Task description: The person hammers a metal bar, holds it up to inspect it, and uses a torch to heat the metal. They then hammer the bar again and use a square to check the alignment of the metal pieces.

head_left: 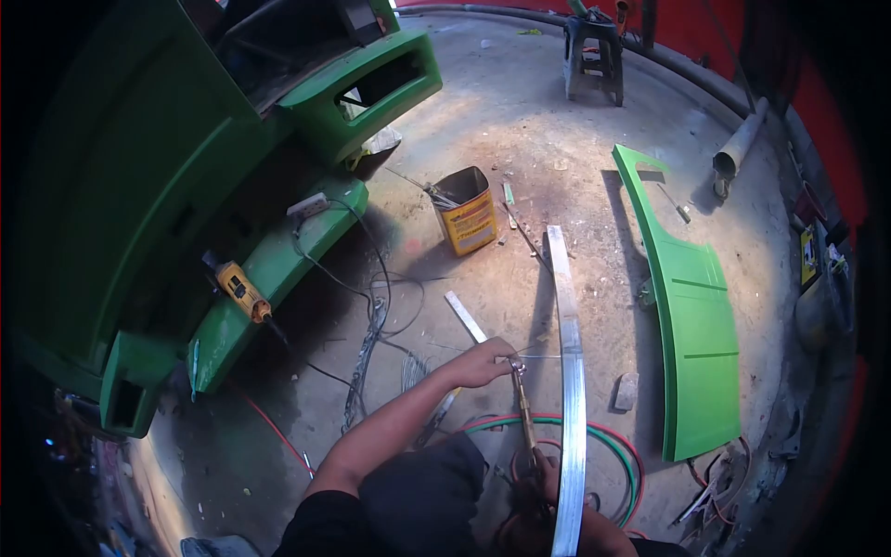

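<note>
My left hand (484,364) is closed around a thin metal rod (540,356), whose end reaches toward the long silvery metal bar (571,371). Just beside those fingers is the tip of a brass-coloured gas torch (525,408). Lower down, my right hand (551,475) wraps the torch's handle, partly hidden behind the bar. The bar runs from the bottom edge up past both hands. Red and green hoses (624,453) curve on the floor around the torch. A short flat metal strip (466,316) lies above my left hand.
A green vehicle body (139,213) fills the left, with a yellow power tool (243,292) on its step. A yellow thinner can (467,218) stands ahead. At right is a green panel (696,343) near a stone block (626,392). Cables (320,265) trail across the floor.
</note>
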Motion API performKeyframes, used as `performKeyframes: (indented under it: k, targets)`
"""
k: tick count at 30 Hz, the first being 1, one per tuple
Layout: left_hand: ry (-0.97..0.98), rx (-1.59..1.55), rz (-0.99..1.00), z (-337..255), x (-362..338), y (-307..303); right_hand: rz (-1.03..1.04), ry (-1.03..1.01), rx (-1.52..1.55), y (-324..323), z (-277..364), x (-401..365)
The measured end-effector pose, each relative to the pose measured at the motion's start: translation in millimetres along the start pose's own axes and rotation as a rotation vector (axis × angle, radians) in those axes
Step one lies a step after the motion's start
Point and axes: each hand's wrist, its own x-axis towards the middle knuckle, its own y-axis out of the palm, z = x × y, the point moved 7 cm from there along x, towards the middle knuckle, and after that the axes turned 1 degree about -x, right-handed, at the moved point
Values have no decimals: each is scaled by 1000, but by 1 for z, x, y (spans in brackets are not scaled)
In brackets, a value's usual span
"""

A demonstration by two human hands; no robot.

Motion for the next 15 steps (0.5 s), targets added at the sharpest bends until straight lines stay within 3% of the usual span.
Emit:
performKeyframes:
  k: [2,4,8,10,11,13,15]
  targets:
    - [-56,-73,9,-5,3,-1,2,9,11,-6,1,1]
    - [-81,-225,-253,-3,1,-20,5,18,18,-11,2,1]
    - [-49,-356,-323,-50,-20,-59,-5,30,28,-27,3,-10]
    - [177,-275,-356,-64,-35,-83,-9,40,32,-40,4,-19]
    - [188,-280,-360,-68,-44,-91,-14,41,35,-47,4,-23]
    - [48,-464,-429,-64,-66,-112,-24,43,39,-65,7,-37]
    - [61,-536,-429,-69,-79,-123,-36,42,46,-83,14,-56]
